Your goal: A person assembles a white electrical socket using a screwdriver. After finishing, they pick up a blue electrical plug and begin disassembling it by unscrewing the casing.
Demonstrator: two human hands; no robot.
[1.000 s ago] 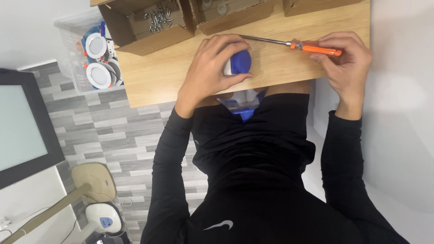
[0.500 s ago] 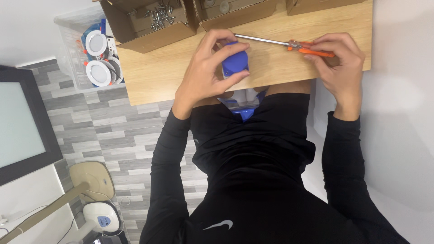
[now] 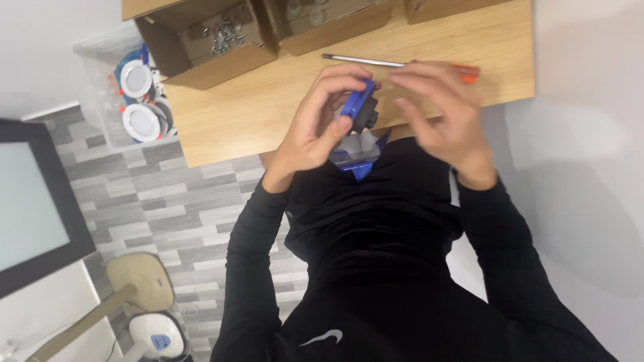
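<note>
My left hand (image 3: 315, 124) is raised over the near edge of the wooden table (image 3: 255, 114) and grips a small blue and black part (image 3: 359, 107) between thumb and fingers. My right hand (image 3: 439, 110) hovers just right of the part, fingers spread and blurred, holding nothing. A screwdriver (image 3: 365, 61) with a steel shaft and an orange handle lies on the table behind the hands. My right hand partly hides its handle.
Open cardboard boxes (image 3: 201, 40) at the table's far side hold metal screws (image 3: 228, 37). A clear bin with round white lamp fittings (image 3: 137, 100) stands left of the table. A monitor (image 3: 27, 201) and a fan (image 3: 137, 281) are at the left. A blue-white pouch (image 3: 355, 153) hangs at my chest.
My right hand has let go of the screwdriver, which now lies on the table, and moved toward the part. My left hand has lifted the blue part off the table.
</note>
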